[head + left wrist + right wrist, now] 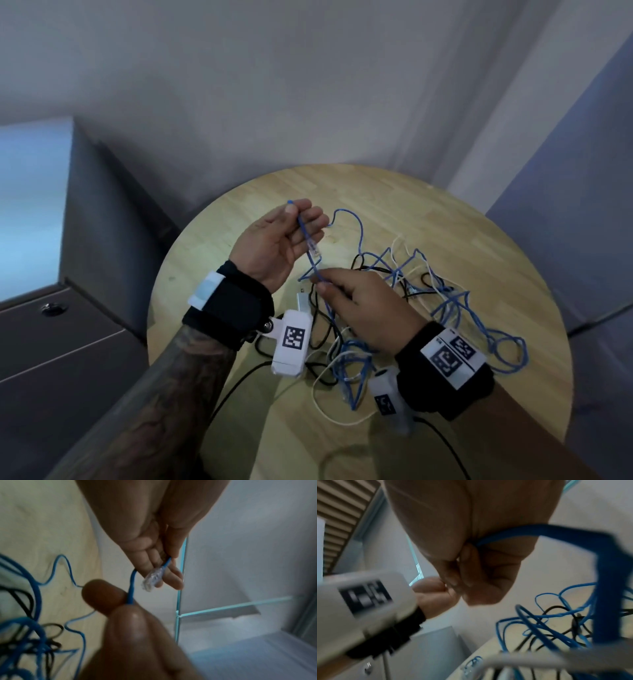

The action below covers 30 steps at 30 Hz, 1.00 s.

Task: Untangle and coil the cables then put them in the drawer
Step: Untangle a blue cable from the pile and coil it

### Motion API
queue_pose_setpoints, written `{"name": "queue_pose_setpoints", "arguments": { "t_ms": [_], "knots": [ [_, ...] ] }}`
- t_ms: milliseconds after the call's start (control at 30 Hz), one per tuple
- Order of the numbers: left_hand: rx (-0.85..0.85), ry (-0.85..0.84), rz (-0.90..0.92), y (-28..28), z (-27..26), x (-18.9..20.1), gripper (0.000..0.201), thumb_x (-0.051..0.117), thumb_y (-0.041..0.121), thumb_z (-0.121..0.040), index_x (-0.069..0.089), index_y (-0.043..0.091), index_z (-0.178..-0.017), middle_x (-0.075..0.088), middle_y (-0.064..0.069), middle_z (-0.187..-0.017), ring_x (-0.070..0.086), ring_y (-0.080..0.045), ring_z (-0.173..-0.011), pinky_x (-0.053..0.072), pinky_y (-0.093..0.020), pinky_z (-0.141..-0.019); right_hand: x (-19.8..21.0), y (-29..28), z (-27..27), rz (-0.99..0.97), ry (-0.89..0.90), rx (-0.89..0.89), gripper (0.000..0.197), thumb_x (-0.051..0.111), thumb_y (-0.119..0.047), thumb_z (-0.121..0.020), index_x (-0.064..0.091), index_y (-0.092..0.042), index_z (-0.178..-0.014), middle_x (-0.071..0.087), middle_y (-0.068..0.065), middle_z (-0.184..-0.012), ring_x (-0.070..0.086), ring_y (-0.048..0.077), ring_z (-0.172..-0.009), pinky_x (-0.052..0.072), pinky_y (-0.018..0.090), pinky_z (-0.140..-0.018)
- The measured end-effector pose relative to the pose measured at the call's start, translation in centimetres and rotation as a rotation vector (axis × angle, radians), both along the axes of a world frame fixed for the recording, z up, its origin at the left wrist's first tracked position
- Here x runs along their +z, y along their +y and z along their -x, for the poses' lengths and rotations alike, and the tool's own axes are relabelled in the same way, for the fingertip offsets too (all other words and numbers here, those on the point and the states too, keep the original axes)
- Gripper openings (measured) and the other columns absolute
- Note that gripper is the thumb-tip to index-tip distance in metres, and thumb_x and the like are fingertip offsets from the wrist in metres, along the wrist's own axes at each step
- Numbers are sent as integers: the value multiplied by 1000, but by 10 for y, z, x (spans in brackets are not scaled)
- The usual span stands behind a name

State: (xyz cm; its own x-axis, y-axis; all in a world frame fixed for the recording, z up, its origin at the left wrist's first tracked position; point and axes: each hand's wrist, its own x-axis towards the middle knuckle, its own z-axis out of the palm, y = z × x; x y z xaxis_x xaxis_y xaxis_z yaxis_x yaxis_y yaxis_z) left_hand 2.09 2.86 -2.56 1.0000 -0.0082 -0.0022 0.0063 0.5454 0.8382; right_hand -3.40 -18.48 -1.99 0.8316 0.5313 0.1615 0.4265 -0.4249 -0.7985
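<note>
Nearest the viewer, over the round pale-wood tabletop [445, 219], the right hand [363, 305] hovers back-up w/ thumb and forefinger pinched on the thin blue network cable [359, 236]; other fingers curl under, per the right wrist view. Its grip is closed tight on the cable, just short of the free end. Beyond it, toward the tabletop's far-left edge, the left hand [277, 240] sits palm-up, fingers half-curled, thumb pressing the cable against them; the clear plastic plug [313, 251] hangs off the fingertips toward the right hand. So both hands hold one short span, plug end in the left.

The rest of the blue cable trails back into the tangled heap of blue, black and white cables [411, 308] lying mid-tabletop, right of the hands. Left of the tabletop stands the grey drawer cabinet [61, 342], drawers looking closed; nothing's in it yet.

Risks, as I judge them: pulling the blue span hard while it's looped thru the black and white leads would prob. cinch knots tighter or drag the whole heap off the tabletop edge. Plug's latch tab could snag on a loop. Left grip is light, so a tug from the right could slip the plug end out and lose the start of the coil.
</note>
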Motion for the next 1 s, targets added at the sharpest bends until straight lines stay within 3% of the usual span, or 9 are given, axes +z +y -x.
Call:
{"name": "queue_pose_setpoints", "arguments": {
  "t_ms": [100,167,267,400,533,600,700,833,1000],
  "knots": [
    [102,-83,-177,0,2,0,25,50,14,-110,65,-1,-124,73,-21,-115,72,-39,-113,56,-49,-103,20,-4,5,-1,39,5,23,59,-31,-108,68,-21,-89,56,-5,-69,52,13,-62,42,36,-64],
    [150,-165,-416,-3,6,4,21,53,9,-108,69,-2,-117,74,-18,-99,74,-34,-91,60,-42,-84,40,-11,7,-111,40,-43,25,64,-30,-106,69,-25,-82,54,-10,-63,48,7,-57,42,27,-59],
    [-18,-265,-711,-17,19,14,24,51,11,-109,73,2,-111,69,-12,-82,65,-27,-72,51,-32,-65,68,-25,0,-323,-68,-137,19,68,-19,-102,76,-26,-86,70,-14,-80,64,8,-76,53,29,-77],
    [-311,-163,-667,-44,34,28,38,39,19,-105,72,1,-98,49,-5,-67,50,-21,-61,49,-31,-67,71,-50,-23,-300,-177,-359,13,70,-23,-102,76,-21,-91,66,-2,-76,55,9,-72,47,33,-72],
    [-467,-107,-216,-46,32,35,28,38,12,-98,65,4,-101,38,0,-71,37,-15,-59,49,-34,-74,47,-56,-33,-238,-143,-416,17,64,-28,-106,77,-24,-96,64,-2,-77,54,13,-71,44,34,-70],
    [-410,-100,28,-38,25,32,24,40,13,-105,62,5,-112,44,1,-78,43,-13,-65,50,-36,-85,32,-50,-29,-118,-56,-291,21,58,-30,-109,78,-28,-105,70,-12,-87,62,11,-83,48,35,-79],
    [-176,-83,149,-24,8,13,26,47,14,-110,59,2,-129,60,-3,-98,63,-16,-87,50,-42,-107,21,-29,-14,22,71,-55,24,51,-29,-111,72,-29,-123,57,-7,-71,53,15,-65,40,33,-65],
    [95,-67,186,0,-7,-3,23,50,9,-109,64,2,-125,69,-12,-114,71,-24,-103,54,-43,-106,28,-11,4,13,106,-11,19,55,-28,-109,72,-24,-100,60,-3,-62,51,13,-54,40,32,-61],
    [274,-158,-269,-16,8,9,21,53,2,-106,69,-6,-116,73,-17,-101,74,-31,-91,59,-47,-96,60,-13,14,-39,50,23,25,65,-27,-105,68,-23,-81,48,-9,-62,40,9,-56,35,34,-60]
  ]
}}
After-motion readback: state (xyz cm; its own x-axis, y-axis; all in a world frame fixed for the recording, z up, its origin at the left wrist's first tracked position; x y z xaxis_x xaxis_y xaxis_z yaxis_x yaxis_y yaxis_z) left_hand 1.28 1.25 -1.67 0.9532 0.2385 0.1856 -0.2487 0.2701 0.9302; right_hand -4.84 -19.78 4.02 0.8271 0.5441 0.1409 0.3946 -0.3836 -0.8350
